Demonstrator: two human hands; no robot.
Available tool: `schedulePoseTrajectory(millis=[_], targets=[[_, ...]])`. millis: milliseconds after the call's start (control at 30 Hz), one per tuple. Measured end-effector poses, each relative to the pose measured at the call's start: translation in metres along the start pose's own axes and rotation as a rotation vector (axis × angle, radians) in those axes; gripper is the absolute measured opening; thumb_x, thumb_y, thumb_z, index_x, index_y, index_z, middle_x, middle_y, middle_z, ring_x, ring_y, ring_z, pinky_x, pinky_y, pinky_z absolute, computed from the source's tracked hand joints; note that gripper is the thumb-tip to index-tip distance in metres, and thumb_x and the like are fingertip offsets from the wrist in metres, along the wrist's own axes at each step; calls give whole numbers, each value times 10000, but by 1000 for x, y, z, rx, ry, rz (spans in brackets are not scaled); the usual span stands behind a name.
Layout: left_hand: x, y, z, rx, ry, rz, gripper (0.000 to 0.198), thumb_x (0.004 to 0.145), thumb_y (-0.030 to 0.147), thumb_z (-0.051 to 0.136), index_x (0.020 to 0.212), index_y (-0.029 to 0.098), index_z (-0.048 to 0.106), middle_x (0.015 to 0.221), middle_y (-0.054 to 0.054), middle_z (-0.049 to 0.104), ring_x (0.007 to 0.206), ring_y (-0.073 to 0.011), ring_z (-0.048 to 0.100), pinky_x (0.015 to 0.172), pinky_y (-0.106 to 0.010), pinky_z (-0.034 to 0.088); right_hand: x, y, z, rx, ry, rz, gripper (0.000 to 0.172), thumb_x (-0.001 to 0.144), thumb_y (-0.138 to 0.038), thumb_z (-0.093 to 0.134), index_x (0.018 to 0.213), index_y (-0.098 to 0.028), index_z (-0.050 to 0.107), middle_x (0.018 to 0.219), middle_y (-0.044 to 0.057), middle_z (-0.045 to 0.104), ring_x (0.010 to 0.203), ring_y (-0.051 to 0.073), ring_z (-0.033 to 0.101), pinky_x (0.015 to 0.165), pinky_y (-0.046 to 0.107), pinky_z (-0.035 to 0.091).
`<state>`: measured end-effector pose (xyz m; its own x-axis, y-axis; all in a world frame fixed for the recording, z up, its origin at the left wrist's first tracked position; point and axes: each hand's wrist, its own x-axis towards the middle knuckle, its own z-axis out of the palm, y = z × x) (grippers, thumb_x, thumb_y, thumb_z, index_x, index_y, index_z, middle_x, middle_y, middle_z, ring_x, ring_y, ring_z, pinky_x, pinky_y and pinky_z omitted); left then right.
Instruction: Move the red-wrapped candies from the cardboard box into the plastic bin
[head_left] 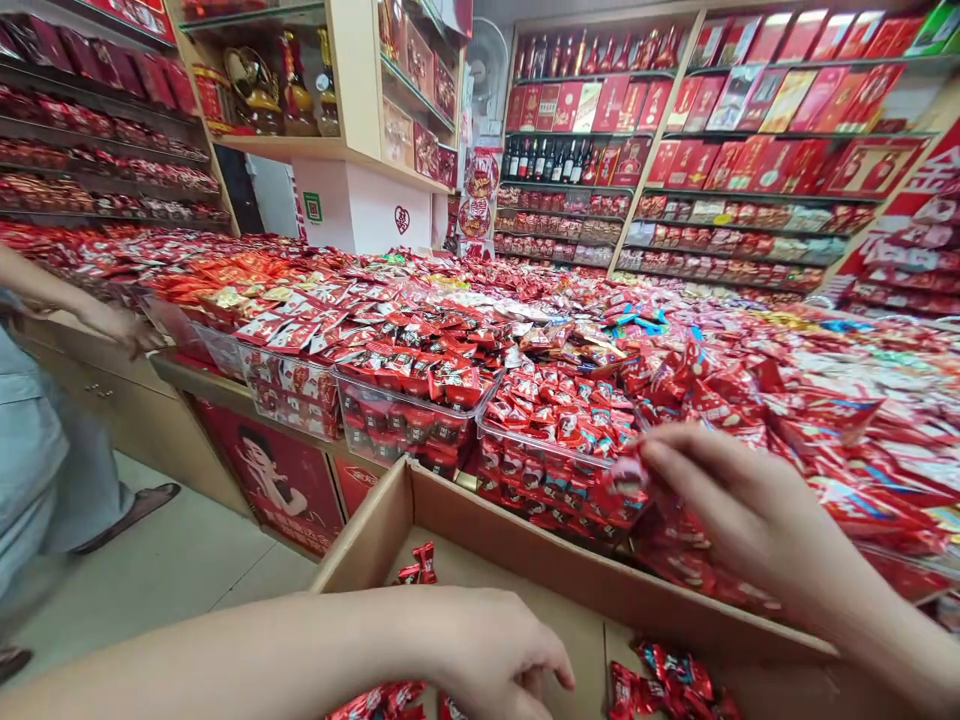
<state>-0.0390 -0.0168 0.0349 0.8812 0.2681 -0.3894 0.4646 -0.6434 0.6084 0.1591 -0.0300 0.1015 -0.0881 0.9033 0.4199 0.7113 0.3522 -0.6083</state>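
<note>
My right hand [739,500] is raised over the near edge of the candy display, its fingertips pinched on a small red wrapped candy [628,476], slightly blurred. Just behind that candy stands a clear plastic bin [544,447] heaped with red wrapped candies. My left hand [499,645] reaches into an open cardboard box [517,535], fingers loosely bent and apart; the frame's lower edge cuts off some fingertips. Inside the box, small red candies lie in loose groups: a few [420,566] at the far left corner, several [667,682] at the right, others beside my left wrist.
More clear bins [409,415] of red sweets line the counter edge. At the left, another person's hand [124,325] hangs by the counter. Shelves [645,130] with bottles and red gift boxes fill the back wall. A white fan [486,60] stands between shelves.
</note>
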Motion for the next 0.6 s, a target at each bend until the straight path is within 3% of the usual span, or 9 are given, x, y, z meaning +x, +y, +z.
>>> schedulePoseTrajectory(millis=[100, 267, 433, 600], targets=[[0, -1, 1, 119, -53, 56, 403, 707, 197, 479, 1110, 192, 495, 858, -37, 644, 727, -151, 588, 569, -202, 404, 61, -3, -2, -228, 8, -74, 177, 781, -304, 414, 752, -191, 546, 660, 25, 574, 598, 148, 500, 561, 259, 382], [-2, -11, 3, 295, -45, 32, 373, 671, 186, 498, 1035, 258, 538, 867, -21, 639, 708, -177, 593, 417, -202, 326, 129, 2, 33, -336, -94, -86, 206, 758, -200, 406, 821, -152, 596, 763, 71, 625, 690, 168, 537, 626, 275, 396], [-4, -18, 4, 383, -32, 14, 233, 744, 261, 440, 924, 217, 581, 836, -54, 641, 688, -191, 599, 392, -210, 310, 144, -1, 66, -319, -227, -145, 211, 738, -203, 434, 811, -158, 626, 738, 52, 645, 670, 153, 551, 612, 247, 406], [-5, -14, 0, 375, -84, -6, 221, 738, 228, 452, 921, 197, 572, 872, -54, 638, 681, -178, 596, 378, -204, 297, 141, -6, 76, -318, -301, -150, 199, 722, -211, 453, 780, -165, 638, 668, 34, 636, 598, 140, 540, 560, 241, 402]])
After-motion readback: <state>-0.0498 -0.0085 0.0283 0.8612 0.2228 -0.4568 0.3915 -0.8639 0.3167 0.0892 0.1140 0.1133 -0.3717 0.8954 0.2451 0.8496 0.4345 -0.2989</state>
